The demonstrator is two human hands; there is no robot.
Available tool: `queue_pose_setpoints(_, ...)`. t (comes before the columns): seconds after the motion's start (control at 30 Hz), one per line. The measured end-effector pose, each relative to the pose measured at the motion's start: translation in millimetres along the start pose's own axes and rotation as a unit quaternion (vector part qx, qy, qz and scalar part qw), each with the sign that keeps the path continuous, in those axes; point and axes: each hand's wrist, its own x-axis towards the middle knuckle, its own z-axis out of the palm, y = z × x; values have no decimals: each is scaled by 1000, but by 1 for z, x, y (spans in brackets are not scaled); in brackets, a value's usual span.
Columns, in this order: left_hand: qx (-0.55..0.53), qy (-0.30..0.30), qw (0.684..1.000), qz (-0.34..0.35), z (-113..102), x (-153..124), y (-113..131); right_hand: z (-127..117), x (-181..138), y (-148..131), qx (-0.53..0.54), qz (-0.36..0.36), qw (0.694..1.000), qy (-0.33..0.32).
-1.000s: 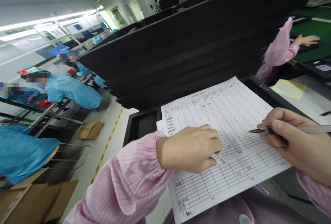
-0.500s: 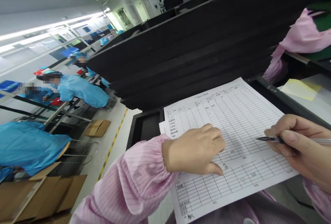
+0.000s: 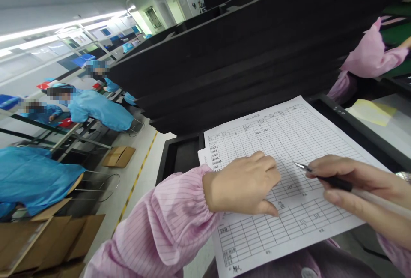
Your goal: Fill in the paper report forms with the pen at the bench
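A printed form, a white sheet with table lines and some handwriting, lies over a black tray. My left hand, in a pink striped sleeve, rests on the form's left half. It holds nothing; its fingers bend down at the knuckles and the thumb stands apart. Over the right part of the sheet, my right hand grips a pen between thumb and fingers. The pen's tip points left, close above the ruled lines; whether it touches the paper I cannot tell. Another sheet's edge shows underneath at the left.
Tall stacked black trays stand behind the form. A yellow-edged paper lies to the right, below a person's pink sleeve. At left, people in blue gowns sit at benches. Cardboard boxes are on the floor.
My right hand has moved left with the pen, whose tip is now nearer my left hand. The other person's pink sleeve has shifted. My left hand stays on the form.
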Motion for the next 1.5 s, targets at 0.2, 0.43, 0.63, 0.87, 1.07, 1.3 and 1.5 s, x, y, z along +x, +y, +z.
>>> queue_pose_setpoints(0.2,15,-6,1000,-4,0,0,1,15,-3,2,-62,-24,993,-97)
queue_pose_setpoints(0.43,61,33,997,-18,8,-2,-5,-8,9,2,-74,38,996,-9)
queue_pose_setpoints(0.63,65,42,997,-15,12,-1,-11,-6,10,-1,-57,44,997,20)
queue_pose_setpoints(0.87,68,29,997,-18,9,-1,-9,-8,6,5,-57,28,997,35)
queue_pose_setpoints(1.07,66,13,997,-25,7,0,-8,-9,6,7,-28,25,999,-6)
queue_pose_setpoints(1.3,54,14,998,-26,7,0,-9,5,-9,-5,-58,54,995,-55)
queue_pose_setpoints(1.5,53,10,998,-29,8,0,-8,23,-6,-4,-102,-98,976,-163)
